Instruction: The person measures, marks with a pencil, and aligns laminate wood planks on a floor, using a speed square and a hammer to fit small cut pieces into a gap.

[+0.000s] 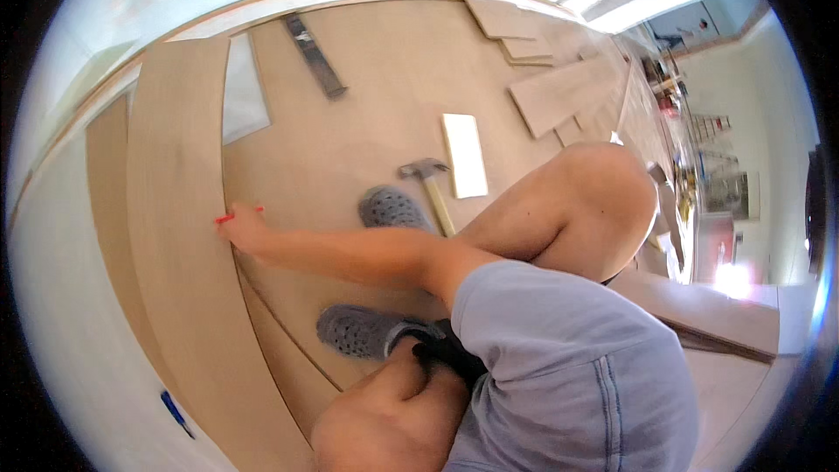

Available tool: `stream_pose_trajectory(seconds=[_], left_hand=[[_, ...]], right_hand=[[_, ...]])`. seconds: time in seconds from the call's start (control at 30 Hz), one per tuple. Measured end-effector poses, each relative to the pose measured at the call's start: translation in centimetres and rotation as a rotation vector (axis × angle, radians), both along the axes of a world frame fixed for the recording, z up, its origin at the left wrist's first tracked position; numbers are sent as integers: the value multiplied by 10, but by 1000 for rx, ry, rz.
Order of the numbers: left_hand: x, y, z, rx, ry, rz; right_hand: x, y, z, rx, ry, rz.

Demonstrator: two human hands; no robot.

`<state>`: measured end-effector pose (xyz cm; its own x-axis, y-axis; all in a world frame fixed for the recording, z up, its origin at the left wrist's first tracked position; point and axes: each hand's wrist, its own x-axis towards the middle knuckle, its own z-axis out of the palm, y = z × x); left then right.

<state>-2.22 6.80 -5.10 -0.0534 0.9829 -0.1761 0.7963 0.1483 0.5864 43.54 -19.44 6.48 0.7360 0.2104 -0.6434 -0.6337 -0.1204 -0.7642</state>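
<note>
My right hand [246, 232] is closed round a thin red pencil-like stick [225, 219], with red showing on both sides of the fingers. It rests at the inner edge of a long light-wood floor plank [175, 175], which lies along the wall side. Slight blur hides the fingertips. My left hand is out of the picture. A claw hammer [426, 175] with a pale handle lies on the boards beyond my grey clog [393, 208]. Beside the hammer is a pale rectangular block [465, 156].
A dark flat metal bar [316, 57] lies on the laid boards. Several loose planks [559, 92] are spread at the upper right. A blue-handled tool [177, 413] sits at the lower left, and a stepladder [710, 128] stands far right. My other clog [354, 330] is close to the plank.
</note>
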Motion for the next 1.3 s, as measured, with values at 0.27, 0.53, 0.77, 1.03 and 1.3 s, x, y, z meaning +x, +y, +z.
stream_pose_trajectory(seconds=[0.27,0.53,0.77,1.03,1.3], left_hand=[[113,26,24,21,-80,-228],[256,-5,77,-24,-394,-563],[365,-144,185,-675,-832,-802],[460,-273,232,-660,-713,-982],[590,-456,199,-466,-443,-1220]], right_hand=[[31,-167,54,-157,30,-625],[127,-423,60,-1241,-359,228],[77,-594,114,-870,-308,-287],[43,-705,102,-357,-39,-1120],[53,-892,-11,-382,-21,-1341]])
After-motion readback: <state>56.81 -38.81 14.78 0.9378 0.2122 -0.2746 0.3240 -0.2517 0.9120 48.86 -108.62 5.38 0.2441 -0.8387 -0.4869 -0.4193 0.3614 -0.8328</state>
